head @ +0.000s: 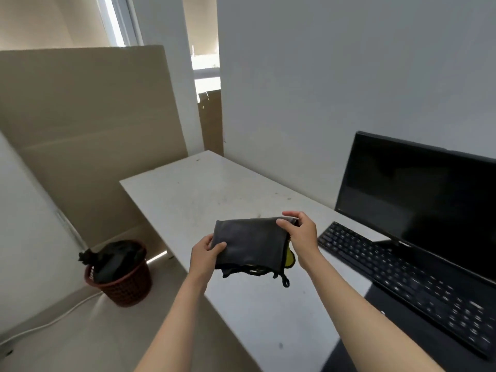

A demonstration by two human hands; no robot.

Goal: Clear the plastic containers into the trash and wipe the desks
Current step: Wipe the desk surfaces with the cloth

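A folded dark grey cloth point(252, 244) with a yellow underside and black edging is held above the white desk point(204, 189). My left hand point(205, 257) grips its near left edge, thumb on top. My right hand point(300, 232) pinches its far right corner. The desk surface shows small dark specks and smudges. A red-brown plastic trash basket point(120, 283) lined with a black bag stands on the floor left of the desk. No plastic containers are in view.
A black monitor point(418, 200) and black keyboard point(402, 280) sit on a dark mat at the desk's right. A tall cardboard sheet point(88, 124) leans behind the basket. A white cable point(53, 320) runs across the floor.
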